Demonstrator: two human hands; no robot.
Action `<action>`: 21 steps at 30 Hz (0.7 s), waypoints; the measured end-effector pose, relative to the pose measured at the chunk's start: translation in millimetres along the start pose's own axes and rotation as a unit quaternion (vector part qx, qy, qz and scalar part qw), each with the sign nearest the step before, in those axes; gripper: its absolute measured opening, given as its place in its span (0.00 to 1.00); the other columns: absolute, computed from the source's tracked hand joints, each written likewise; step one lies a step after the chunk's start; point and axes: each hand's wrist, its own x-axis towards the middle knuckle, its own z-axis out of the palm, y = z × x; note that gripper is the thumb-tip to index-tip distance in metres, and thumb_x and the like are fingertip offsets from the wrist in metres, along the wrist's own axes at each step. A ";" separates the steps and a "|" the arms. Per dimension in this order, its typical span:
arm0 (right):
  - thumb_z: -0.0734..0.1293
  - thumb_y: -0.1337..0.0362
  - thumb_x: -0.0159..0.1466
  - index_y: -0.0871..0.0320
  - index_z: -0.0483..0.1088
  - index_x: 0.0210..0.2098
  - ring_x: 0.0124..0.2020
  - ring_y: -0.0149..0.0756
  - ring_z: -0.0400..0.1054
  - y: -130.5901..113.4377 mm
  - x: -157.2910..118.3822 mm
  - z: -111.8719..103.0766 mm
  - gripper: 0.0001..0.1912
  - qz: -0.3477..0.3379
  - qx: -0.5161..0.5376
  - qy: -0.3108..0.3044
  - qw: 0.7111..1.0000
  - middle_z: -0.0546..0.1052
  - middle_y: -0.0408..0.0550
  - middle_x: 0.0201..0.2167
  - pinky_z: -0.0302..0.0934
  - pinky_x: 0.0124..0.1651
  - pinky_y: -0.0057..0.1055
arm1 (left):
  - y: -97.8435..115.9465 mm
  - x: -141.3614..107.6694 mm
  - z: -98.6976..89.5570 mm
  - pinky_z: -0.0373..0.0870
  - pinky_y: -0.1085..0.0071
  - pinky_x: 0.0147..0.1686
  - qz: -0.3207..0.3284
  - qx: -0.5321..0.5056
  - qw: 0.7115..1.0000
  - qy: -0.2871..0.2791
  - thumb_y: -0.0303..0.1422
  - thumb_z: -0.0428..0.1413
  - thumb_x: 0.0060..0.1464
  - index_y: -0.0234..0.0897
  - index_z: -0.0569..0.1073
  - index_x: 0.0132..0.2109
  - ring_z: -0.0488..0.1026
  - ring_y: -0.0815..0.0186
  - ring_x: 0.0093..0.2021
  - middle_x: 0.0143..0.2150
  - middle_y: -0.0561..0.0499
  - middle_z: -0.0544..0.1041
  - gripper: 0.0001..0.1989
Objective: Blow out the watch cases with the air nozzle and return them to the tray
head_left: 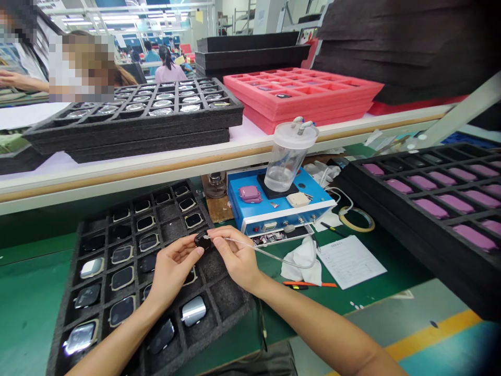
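Bare forearms [321, 321] come in from the bottom, over a black foam tray [229, 297] on the green counter [27, 292]. Left hand [176, 263]: thumb and fingertips pinching a small black watch body [201, 241], up over the tray near its right edge. Right hand [239, 258]: fingers closed around the end of a thin clear tube [270, 254], right at the watch body; contact can't be made out. Tray cells hold watch cases [122, 278], mostly dark-faced, a few silver. Beyond the tray's right edge, blue box [258, 211]; on top, clear jar [287, 159], purple pieces [250, 193] toward the left edge, cream piece [298, 200] toward the front edge. Printed sheet [352, 261] near the counter's front edge, crumpled white cloth [303, 261] and orange stick [313, 284] beside it, tape roll [371, 223] behind. Another black tray [376, 209] with purple cases [430, 208] at the counter's right end. Shelf [176, 168] over the back edge: black trays [156, 129] left, red trays [297, 112] right.
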 end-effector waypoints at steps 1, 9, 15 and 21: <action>0.67 0.59 0.70 0.53 0.79 0.41 0.46 0.37 0.78 -0.1 0.0 0.0 0.08 0.000 0.000 0.000 1.000 0.81 0.49 0.42 0.75 0.50 0.34 | -0.4 0.0 -0.1 0.82 0.61 0.47 0.001 0.000 1.000 -0.001 0.47 0.73 0.39 0.35 0.83 0.44 0.84 0.56 0.41 0.40 0.43 0.86 0.27; 0.67 0.59 0.70 0.52 0.79 0.41 0.47 0.37 0.78 -0.7 -0.2 -0.2 0.08 0.002 0.002 -0.001 1.000 0.81 0.50 0.42 0.75 0.50 0.34 | -2.0 0.5 0.0 0.82 0.64 0.46 0.007 0.001 1.000 0.000 0.47 0.73 0.40 0.35 0.83 0.44 0.84 0.57 0.40 0.40 0.43 0.86 0.26; 0.67 0.57 0.70 0.53 0.79 0.40 0.46 0.37 0.78 -0.7 0.3 0.0 0.09 0.000 -0.004 0.001 1.000 0.81 0.50 0.42 0.75 0.50 0.34 | -1.0 0.3 -0.1 0.82 0.62 0.46 0.014 0.013 1.000 -0.005 0.49 0.73 0.40 0.34 0.83 0.44 0.84 0.56 0.40 0.40 0.42 0.86 0.28; 0.67 0.58 0.70 0.52 0.79 0.40 0.46 0.37 0.78 0.0 -0.4 0.2 0.09 0.000 -0.001 -0.001 1.000 0.81 0.49 0.42 0.75 0.50 0.34 | 0.3 0.0 0.9 0.82 0.62 0.45 0.004 0.002 1.000 0.001 0.48 0.73 0.38 0.35 0.83 0.43 0.84 0.56 0.39 0.39 0.43 0.86 0.28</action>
